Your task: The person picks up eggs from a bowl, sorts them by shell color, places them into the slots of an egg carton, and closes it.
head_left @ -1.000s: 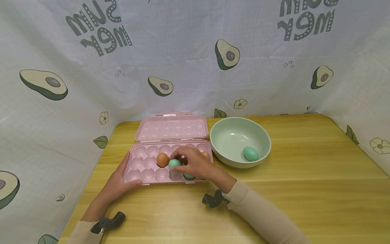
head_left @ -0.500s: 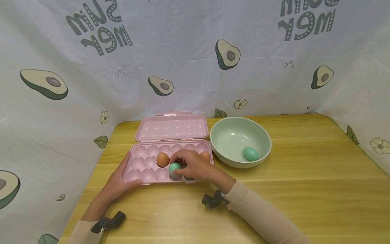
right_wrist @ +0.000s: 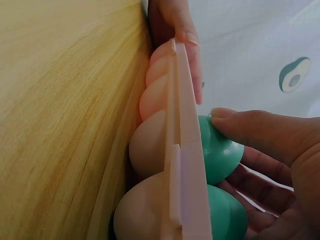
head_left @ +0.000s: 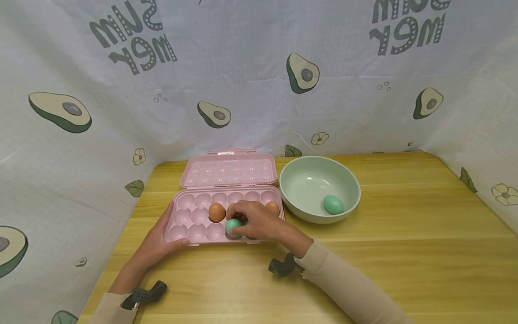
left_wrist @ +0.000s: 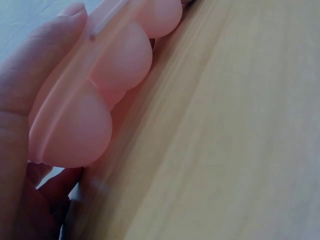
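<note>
A pink plastic egg tray (head_left: 197, 232) lies on the table, its lid (head_left: 228, 170) folded back. My left hand (head_left: 151, 245) grips its left end, thumb on the front rim. My right hand (head_left: 259, 220) pinches a green egg (head_left: 233, 227) between thumb and fingers. This egg sits in a front-row cup. In the right wrist view, a second green egg (right_wrist: 227, 212) is in the neighbouring cup, mostly hidden by the hand in the head view. A brown egg (head_left: 216, 212) and another brown egg (head_left: 272, 207) stand in the middle row; one more peeks out behind my fingers.
A pale green bowl (head_left: 303, 184) stands right beside the tray, with one green egg (head_left: 333, 204) inside. The wooden table (head_left: 404, 252) reaches right and forward. A printed cloth (head_left: 259, 76) hangs behind and at both sides.
My right hand has lowered the green egg slightly toward me, down into the front-row cup. The left hand and the tray have stayed in place.
</note>
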{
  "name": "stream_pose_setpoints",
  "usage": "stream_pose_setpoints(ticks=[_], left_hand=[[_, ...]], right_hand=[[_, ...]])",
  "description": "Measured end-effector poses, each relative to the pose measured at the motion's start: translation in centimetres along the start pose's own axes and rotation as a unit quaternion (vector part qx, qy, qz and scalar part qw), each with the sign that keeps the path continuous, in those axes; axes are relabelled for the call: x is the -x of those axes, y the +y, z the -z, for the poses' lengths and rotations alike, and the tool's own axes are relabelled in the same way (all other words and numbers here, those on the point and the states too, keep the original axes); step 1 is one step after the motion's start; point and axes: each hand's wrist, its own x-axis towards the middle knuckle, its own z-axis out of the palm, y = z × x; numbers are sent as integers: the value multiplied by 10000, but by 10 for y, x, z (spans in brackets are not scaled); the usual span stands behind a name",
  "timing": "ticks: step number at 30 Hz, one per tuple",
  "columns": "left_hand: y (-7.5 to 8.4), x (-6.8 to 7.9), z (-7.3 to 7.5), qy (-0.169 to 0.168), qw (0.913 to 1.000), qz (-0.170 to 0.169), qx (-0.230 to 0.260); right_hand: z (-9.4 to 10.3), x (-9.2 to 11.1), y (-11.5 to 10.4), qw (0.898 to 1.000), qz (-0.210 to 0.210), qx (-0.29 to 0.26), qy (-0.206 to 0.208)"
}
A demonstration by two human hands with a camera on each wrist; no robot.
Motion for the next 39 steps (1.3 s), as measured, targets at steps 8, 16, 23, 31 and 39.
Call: stream_pose_setpoints(ticks=[8,16,23,31,39], left_hand=[[0,0,0,-3,10000,9,12],[0,0,0,-8,10000,22,3],[0,0,-1,10,10000,-9,-10],[0,0,0,16,10000,17,-5],[0,1,0,9,10000,24,52]], right_hand=[[-1,-1,2,10000,-57,-31,-6],[-1,-1,2,9995,-17,-301,58],[0,0,1,9990,-81,-415,112],[6,0,-3,9985,-152,-509,138],[13,2,-2,9987,-215,-389,262]])
